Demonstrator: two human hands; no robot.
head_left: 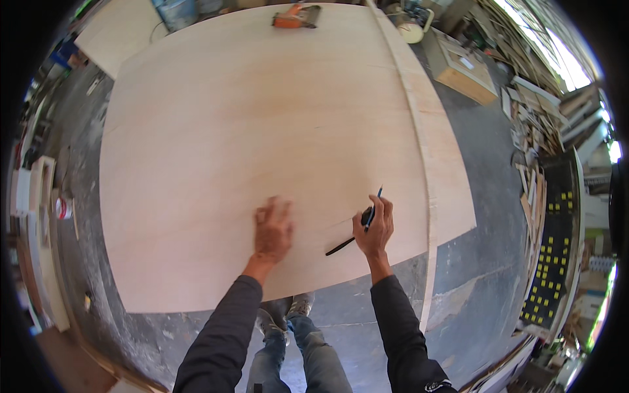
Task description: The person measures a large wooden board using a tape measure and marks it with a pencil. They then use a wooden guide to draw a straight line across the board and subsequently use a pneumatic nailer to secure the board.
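Note:
A large pale plywood sheet (196,164) lies flat below me. Over its near part is my left hand (274,229), empty, its fingers apart and somewhat smeared by motion; whether it touches the wood I cannot tell. My right hand (375,229) is closed around a thin dark blue pencil (380,192) that points away from me. Beside the pencil, partly hidden by the fingers, is a small black object (367,215). A black strap-like strip (339,247) runs from under that hand toward the lower left.
Along the sheet's right side runs a long narrow wooden strip (419,134), reaching past the near edge. An orange nail gun (296,17) lies at the far edge. A wooden box (460,69) stands on the grey floor (485,150) at right, near scrap wood (534,118).

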